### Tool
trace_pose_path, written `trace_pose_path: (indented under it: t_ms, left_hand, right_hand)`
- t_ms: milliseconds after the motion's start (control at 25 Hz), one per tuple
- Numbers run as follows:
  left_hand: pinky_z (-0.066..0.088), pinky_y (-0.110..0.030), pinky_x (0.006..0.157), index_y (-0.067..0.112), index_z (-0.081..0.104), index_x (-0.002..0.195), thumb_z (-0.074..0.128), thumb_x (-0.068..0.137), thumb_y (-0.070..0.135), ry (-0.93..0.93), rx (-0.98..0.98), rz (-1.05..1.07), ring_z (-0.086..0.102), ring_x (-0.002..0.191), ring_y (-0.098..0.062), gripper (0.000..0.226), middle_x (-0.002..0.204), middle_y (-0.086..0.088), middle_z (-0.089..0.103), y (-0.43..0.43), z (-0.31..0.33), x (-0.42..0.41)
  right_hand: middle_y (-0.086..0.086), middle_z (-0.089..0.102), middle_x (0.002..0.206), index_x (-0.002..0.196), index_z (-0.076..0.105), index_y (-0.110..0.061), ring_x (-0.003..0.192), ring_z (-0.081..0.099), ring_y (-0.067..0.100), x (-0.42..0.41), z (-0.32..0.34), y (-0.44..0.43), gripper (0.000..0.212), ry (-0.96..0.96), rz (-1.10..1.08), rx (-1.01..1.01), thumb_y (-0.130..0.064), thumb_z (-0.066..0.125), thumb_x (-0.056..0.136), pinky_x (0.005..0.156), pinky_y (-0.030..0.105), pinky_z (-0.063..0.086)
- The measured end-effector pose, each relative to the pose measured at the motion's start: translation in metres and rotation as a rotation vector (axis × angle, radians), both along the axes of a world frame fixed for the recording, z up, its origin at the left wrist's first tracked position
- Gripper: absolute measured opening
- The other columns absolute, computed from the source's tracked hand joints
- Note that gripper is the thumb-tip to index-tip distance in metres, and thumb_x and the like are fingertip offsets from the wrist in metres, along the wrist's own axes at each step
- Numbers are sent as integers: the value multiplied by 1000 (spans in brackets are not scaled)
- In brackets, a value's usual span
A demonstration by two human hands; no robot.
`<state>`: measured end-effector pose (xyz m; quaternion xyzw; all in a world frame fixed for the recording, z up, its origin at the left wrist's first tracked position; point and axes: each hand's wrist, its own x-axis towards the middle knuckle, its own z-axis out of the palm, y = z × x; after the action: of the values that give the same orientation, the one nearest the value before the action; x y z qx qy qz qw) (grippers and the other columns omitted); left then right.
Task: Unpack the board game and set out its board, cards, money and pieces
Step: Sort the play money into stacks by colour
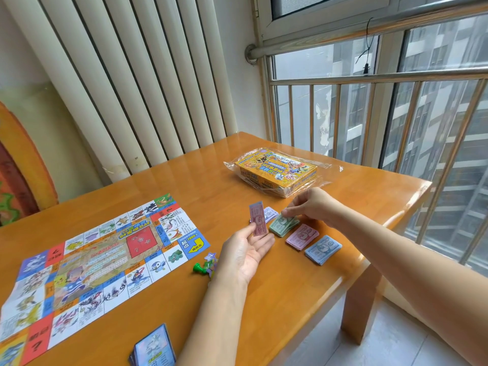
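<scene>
Tabletop point(211, 186): orange wood, glossy.
Board point(100, 260): paper, unfolded flat, L side of tabletop.
Game box point(277, 169): yellow, in clear wrap point(323, 165), far centre.
L hand point(244, 254): palm up, thumb + fingers pinch pink notes point(256, 219) upright, just L of the stacks.
R hand point(309, 204): fingers bent down, tips pinching top of green stack point(284, 225).
Money: purple stack point(270, 213), green stack, pink stack point(302, 236), blue stack point(323, 249) in diagonal row, R of board.
Card deck point(154, 347): blue-faced, near edge.
Pieces: green pawn point(198, 267) + star tokens point(211, 257), betw. board corner & L hand.
</scene>
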<state>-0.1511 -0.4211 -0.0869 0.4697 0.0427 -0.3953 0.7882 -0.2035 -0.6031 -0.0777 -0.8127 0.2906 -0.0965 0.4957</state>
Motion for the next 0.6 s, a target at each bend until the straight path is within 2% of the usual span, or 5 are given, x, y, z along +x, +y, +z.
trace_pose_path:
  t_ms: [80, 160, 320, 480, 600]
  left_hand:
    - [51, -41, 77, -7, 50, 117, 47, 97, 4, -21, -5, 22, 58, 108, -42, 24, 105, -30, 60, 1, 1, -1]
    - [57, -35, 69, -3, 55, 106, 51, 95, 2, -118, 15, 75, 64, 90, -32, 14, 95, -22, 65, 0, 1, -2]
    - [57, -22, 59, 6, 62, 88, 60, 89, 0, -263, 28, 166, 67, 69, -15, 6, 79, -9, 70, 1, 2, -5]
    - [58, -23, 61, 2, 64, 94, 61, 86, -2, -200, -82, 164, 70, 65, -15, 8, 74, -7, 72, 3, 7, -6]
    - [59, -25, 64, 0, 63, 93, 58, 87, -4, -130, -177, 136, 71, 66, -16, 9, 75, -8, 73, 3, 10, -9]
  right_hand:
    - [-1, 62, 65, 73, 69, -11, 61, 51, 10, -2, 3, 2, 23, 12, -7, -110, -25, 86, 66, 57, 21, 41]
    - [-4, 56, 61, 78, 70, -7, 56, 46, 8, -4, 11, 8, 24, -64, 9, -157, -28, 80, 74, 51, 18, 37]
    - [5, 65, 72, 89, 71, -2, 61, 57, 12, -13, 27, 28, 37, -228, 199, 174, -39, 63, 87, 56, 19, 43]
    - [7, 69, 74, 92, 69, 3, 63, 63, 8, -14, 30, 41, 28, -226, 276, 199, -22, 74, 79, 58, 15, 50]
    - [6, 69, 70, 80, 68, -4, 59, 63, 9, -16, 30, 43, 16, -266, 232, 289, -14, 79, 72, 60, 16, 52]
